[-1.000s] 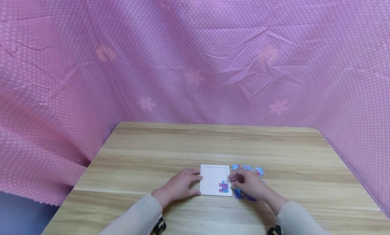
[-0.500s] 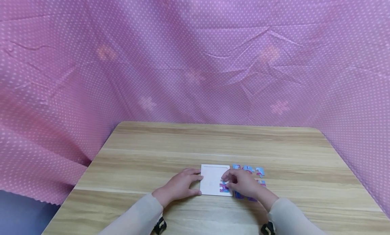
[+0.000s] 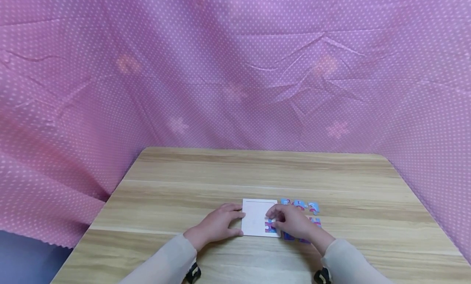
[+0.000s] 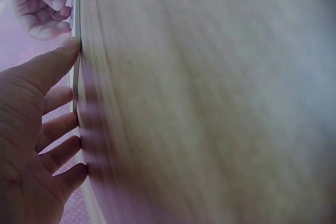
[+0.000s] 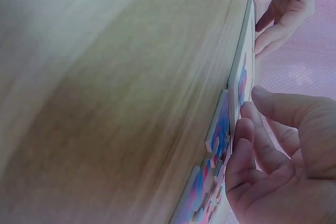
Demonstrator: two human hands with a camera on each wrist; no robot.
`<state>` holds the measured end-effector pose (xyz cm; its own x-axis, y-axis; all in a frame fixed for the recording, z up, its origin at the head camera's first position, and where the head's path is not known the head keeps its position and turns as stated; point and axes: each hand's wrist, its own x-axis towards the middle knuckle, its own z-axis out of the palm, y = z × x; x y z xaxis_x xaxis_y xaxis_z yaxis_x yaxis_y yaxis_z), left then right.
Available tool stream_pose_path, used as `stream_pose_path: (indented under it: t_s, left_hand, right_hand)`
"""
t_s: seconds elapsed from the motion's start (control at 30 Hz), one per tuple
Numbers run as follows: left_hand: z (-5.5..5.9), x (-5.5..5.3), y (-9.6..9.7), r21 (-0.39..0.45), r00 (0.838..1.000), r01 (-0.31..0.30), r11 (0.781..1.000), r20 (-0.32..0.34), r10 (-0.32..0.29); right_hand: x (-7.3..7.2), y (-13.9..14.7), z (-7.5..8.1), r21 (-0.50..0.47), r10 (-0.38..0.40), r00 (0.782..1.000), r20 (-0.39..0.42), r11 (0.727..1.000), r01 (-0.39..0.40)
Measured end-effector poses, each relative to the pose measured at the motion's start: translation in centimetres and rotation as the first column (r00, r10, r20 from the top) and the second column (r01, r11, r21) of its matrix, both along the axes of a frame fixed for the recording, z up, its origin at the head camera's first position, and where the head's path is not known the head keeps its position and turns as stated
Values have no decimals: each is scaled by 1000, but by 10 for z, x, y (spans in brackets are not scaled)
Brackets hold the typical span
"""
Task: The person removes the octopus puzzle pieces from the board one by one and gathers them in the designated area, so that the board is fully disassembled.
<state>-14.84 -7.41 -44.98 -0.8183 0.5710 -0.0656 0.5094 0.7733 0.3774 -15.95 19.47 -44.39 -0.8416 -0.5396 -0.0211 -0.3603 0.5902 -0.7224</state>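
Puzzle piece (image 3: 270,226) under right hand (image 3: 290,222)

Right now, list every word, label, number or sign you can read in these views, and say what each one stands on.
None can be read.
Puzzle tray: plain white, no print visible.
Puzzle pieces: only blue and pink picture patches, too small to show any lettering.
Piece in the tray, under the right hand: colours only.
Dotted pink cloth: white dots, no text.
Left hand covers no label.
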Motion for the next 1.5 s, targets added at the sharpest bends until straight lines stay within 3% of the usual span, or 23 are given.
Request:
stream_pose_path:
  t_s: [0.87,1.17,1.5]
  left_hand:
    - [-1,0,0,3,1000,12,1000,-13,-12]
    - [-2,1,0,1,1000,11,1000,-22,-11]
    - [-2,2,-1,17,999,21,1000,-30,-21]
  right_hand:
    - [-1,7,4,-54,6,999,52,999,-4]
    - [-2,34,9,-147,-9,995,100,989,24]
    - [4,71,11,-144,-49,991,122,987,66]
